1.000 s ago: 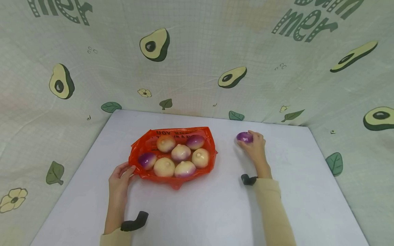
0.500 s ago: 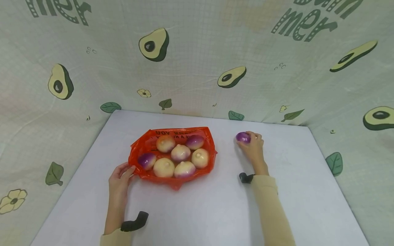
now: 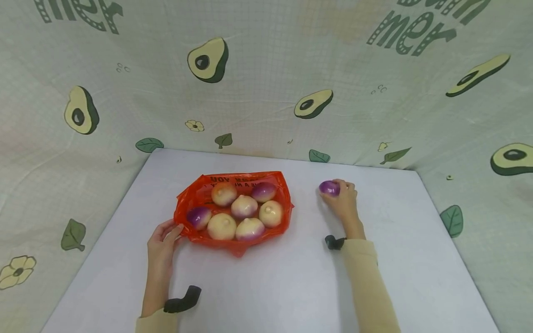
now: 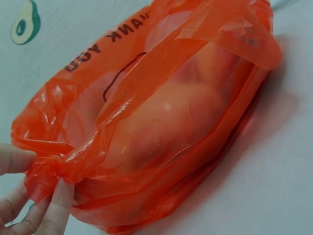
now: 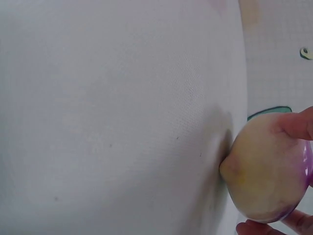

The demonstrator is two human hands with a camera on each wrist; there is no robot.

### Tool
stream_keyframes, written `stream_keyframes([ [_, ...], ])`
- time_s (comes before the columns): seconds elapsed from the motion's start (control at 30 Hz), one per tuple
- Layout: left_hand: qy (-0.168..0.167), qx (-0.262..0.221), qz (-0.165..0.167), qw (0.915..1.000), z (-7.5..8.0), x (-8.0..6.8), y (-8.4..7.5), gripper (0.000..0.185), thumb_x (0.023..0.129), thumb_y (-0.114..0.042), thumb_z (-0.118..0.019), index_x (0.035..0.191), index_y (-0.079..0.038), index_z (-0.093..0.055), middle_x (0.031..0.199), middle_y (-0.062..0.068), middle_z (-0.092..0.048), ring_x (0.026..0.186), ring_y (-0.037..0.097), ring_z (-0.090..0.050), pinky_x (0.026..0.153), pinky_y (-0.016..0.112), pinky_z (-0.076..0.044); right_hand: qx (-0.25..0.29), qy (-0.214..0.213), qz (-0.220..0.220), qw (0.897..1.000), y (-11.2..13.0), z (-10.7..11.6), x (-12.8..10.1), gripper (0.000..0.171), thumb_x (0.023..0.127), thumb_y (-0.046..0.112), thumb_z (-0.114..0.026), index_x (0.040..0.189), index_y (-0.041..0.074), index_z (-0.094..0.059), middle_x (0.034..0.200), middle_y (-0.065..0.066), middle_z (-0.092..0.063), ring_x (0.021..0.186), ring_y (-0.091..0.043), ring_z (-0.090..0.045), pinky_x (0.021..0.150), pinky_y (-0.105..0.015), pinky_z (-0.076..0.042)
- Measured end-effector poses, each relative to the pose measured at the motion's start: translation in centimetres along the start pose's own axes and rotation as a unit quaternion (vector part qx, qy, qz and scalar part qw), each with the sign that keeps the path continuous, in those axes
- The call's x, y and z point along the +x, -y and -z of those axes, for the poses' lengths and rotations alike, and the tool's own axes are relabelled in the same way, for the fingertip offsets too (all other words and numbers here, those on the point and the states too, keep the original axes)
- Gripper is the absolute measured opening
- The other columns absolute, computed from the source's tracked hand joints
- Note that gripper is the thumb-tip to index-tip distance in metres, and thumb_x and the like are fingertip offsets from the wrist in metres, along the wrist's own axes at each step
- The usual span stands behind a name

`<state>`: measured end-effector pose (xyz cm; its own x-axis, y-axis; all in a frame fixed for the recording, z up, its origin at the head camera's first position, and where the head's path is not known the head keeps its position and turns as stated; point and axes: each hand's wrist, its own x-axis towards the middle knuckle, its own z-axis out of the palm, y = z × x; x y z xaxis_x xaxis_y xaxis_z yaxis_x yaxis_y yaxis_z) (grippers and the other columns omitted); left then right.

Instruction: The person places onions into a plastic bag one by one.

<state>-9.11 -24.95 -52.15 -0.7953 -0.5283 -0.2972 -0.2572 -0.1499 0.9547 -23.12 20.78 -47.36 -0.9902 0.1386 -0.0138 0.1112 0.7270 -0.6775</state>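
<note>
A purple onion (image 3: 330, 187) was pinched in the right grip (image 3: 342, 200), low over the bench (image 3: 291, 277), right of the red bag (image 3: 233, 206). The bag's rim was pinched by the left grip (image 3: 161, 240). Judged step: loading; carrying to the bag's mouth would be required.

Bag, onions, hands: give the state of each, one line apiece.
Bag: open, lying flat on the table, left edge pinched.
Seven onions: resting in the bag.
Loose onion: out of the bag, gripped, at the table surface.
Left hand: pinches the bag's edge.
Right hand: holds the loose onion.
</note>
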Motion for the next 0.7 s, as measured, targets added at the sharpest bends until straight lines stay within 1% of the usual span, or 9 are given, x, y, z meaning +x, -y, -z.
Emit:
stream_keyframes([
  [0.13,0.01,-0.007,-0.001,0.9999,-0.1,-0.8,-0.8,0.059,0.073,-0.047,-0.074,0.121,-0.016,-0.056,0.111,0.0,-0.058,0.091,0.011,-0.062,0.073,0.014,-0.053,-0.002,0.004,0.003,1.0,0.0,0.1,-0.6,0.062,0.082,0.03,-0.068,0.132,0.006,-0.04,0.135,-0.028,-0.027,0.126,-0.045,-0.029,0.1,-0.062,-0.035],
  [0.27,0.03,-0.01,-0.019,0.9993,-0.2,-2.0,-2.0,0.051,0.079,-0.041,-0.072,0.12,-0.015,-0.057,0.106,-0.004,-0.059,0.088,0.008,-0.062,0.073,0.014,-0.053,-0.001,0.003,0.006,1.0,-0.3,0.0,-1.3,0.062,0.083,0.031,-0.068,0.132,0.006,-0.04,0.134,-0.027,-0.029,0.125,-0.044,-0.029,0.099,-0.062,-0.035],
  [0.37,0.034,-0.011,-0.024,0.9991,-0.4,-2.7,-2.8,0.045,0.082,-0.037,-0.07,0.118,-0.015,-0.057,0.102,-0.006,-0.059,0.086,0.007,-0.062,0.073,0.014,-0.053,0.003,0.001,0.008,1.0,-0.6,-0.1,-1.9,0.062,0.082,0.031,-0.068,0.132,0.006,-0.04,0.133,-0.027,-0.03,0.124,-0.044,-0.03,0.1,-0.062,-0.035],
  [0.4,0.039,-0.007,-0.025,0.9989,-0.4,-2.8,-3.0,0.044,0.083,-0.036,-0.069,0.119,-0.015,-0.057,0.103,-0.006,-0.059,0.087,0.007,-0.061,0.074,0.014,-0.053,0.006,0.0,0.008,1.0,-0.6,-0.1,-2.1,0.063,0.082,0.032,-0.069,0.132,0.006,-0.041,0.133,-0.027,-0.03,0.124,-0.044,-0.031,0.1,-0.062,-0.034],
  [0.53,0.036,-0.002,-0.017,0.9992,-0.5,-2.9,-3.0,0.045,0.082,-0.039,-0.069,0.119,-0.017,-0.056,0.103,-0.008,-0.058,0.088,0.005,-0.061,0.074,0.013,-0.052,0.014,-0.001,0.008,1.0,-0.8,-0.2,-3.1,0.064,0.081,0.033,-0.07,0.132,0.005,-0.041,0.133,-0.027,-0.03,0.123,-0.044,-0.032,0.101,-0.062,-0.034],
  [0.6,0.045,-0.004,-0.022,0.9987,-0.4,-2.9,-3.0,0.046,0.082,-0.038,-0.069,0.12,-0.016,-0.056,0.104,-0.007,-0.058,0.088,0.005,-0.061,0.074,0.014,-0.052,0.021,-0.001,0.006,1.0,-0.9,-0.3,-3.6,0.064,0.081,0.033,-0.07,0.131,0.005,-0.041,0.133,-0.026,-0.031,0.123,-0.043,-0.032,0.101,-0.062,-0.033],
  [0.67,0.038,-0.02,-0.023,0.9988,-0.5,-2.9,-2.9,0.044,0.081,-0.036,-0.071,0.118,-0.015,-0.058,0.102,-0.006,-0.06,0.086,0.005,-0.062,0.072,0.014,-0.053,0.027,-0.001,0.005,1.0,-0.9,-0.3,-4.1,0.065,0.081,0.033,-0.07,0.132,0.005,-0.041,0.133,-0.025,-0.031,0.124,-0.043,-0.032,0.102,-0.061,-0.033],
  [0.7,0.038,-0.014,-0.026,0.9988,-0.6,-3.1,-3.2,0.044,0.082,-0.035,-0.07,0.119,-0.014,-0.057,0.103,-0.005,-0.059,0.087,0.006,-0.061,0.073,0.014,-0.053,0.029,-0.001,0.004,1.0,-1.0,-0.3,-4.3,0.065,0.081,0.034,-0.07,0.132,0.005,-0.04,0.133,-0.025,-0.031,0.124,-0.043,-0.033,0.102,-0.061,-0.032],
])
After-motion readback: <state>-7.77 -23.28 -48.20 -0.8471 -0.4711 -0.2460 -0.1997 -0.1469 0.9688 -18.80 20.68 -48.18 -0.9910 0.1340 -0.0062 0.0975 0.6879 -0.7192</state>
